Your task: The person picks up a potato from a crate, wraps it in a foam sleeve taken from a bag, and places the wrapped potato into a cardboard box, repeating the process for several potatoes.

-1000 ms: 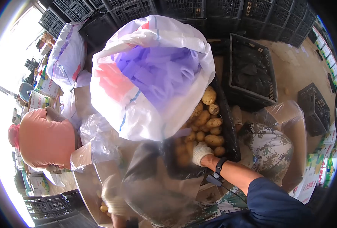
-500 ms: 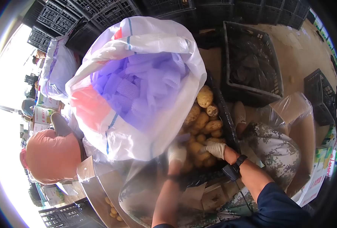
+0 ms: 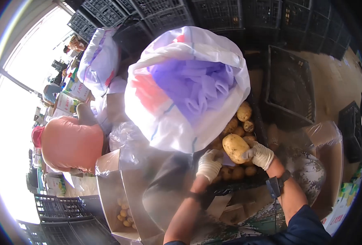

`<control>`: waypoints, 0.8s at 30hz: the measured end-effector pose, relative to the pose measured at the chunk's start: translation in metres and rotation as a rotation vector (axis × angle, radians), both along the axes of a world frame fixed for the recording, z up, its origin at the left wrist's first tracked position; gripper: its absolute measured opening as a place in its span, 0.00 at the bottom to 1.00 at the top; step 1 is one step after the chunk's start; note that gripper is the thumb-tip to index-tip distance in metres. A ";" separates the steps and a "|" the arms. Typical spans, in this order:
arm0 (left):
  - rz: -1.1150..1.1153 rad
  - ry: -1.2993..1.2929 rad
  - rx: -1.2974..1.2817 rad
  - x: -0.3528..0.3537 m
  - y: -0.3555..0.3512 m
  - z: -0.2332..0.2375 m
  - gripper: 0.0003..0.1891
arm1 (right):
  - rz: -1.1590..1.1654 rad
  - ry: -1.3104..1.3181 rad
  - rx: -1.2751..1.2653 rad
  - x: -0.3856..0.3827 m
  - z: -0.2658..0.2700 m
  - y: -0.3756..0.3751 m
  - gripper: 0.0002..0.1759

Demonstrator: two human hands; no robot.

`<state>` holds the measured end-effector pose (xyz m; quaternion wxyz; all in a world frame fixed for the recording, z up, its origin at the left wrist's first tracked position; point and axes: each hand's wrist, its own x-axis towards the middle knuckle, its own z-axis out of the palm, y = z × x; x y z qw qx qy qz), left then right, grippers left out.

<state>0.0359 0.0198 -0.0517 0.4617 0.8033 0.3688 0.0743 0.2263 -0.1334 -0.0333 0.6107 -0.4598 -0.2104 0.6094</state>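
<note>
My right hand (image 3: 261, 155), in a pale knit glove, grips a large yellow potato (image 3: 234, 148) above the other potatoes. Close by on the left, my gloved left hand (image 3: 210, 165) is closed on a light purple foam net sleeve (image 3: 228, 159), which shows only in part beneath the potato. Both hands are over a black crate (image 3: 259, 122) of potatoes (image 3: 244, 112). Beyond them stands a big white woven sack (image 3: 225, 122), its mouth wide and full of purple foam net sleeves (image 3: 193, 87).
At left, a cardboard box (image 3: 109, 179) holds several potatoes. Another carton (image 3: 332, 151) stands at right, behind a camouflage-clad leg (image 3: 311, 171). A black crate (image 3: 291, 114) sits beyond. Stacked crates (image 3: 213, 16) line the back. A person in an orange top (image 3: 73, 143) is at left.
My right hand has lifted a large potato from the crate. The left hand has come nearer to it with the foam sleeve. My view has turned, shifting the scene rightward.
</note>
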 end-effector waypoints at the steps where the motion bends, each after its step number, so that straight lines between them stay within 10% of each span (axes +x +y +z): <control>1: 0.071 -0.042 -0.189 -0.003 -0.004 0.021 0.10 | 0.030 -0.057 0.027 -0.003 0.017 -0.001 0.43; 6: 0.339 -0.441 -1.008 -0.029 -0.036 0.068 0.13 | 0.208 -0.364 0.034 -0.028 0.071 -0.021 0.53; 10: 0.111 -0.454 -1.338 -0.073 -0.053 0.058 0.33 | 0.445 -0.875 0.072 -0.046 0.109 -0.038 0.49; 18: -0.045 -0.641 -1.459 -0.107 -0.108 0.080 0.59 | 0.700 -1.441 0.008 -0.107 0.175 -0.050 0.40; 24: -0.110 -0.716 -1.589 -0.123 -0.115 0.115 0.66 | -0.164 0.118 0.099 -0.095 0.120 -0.104 0.26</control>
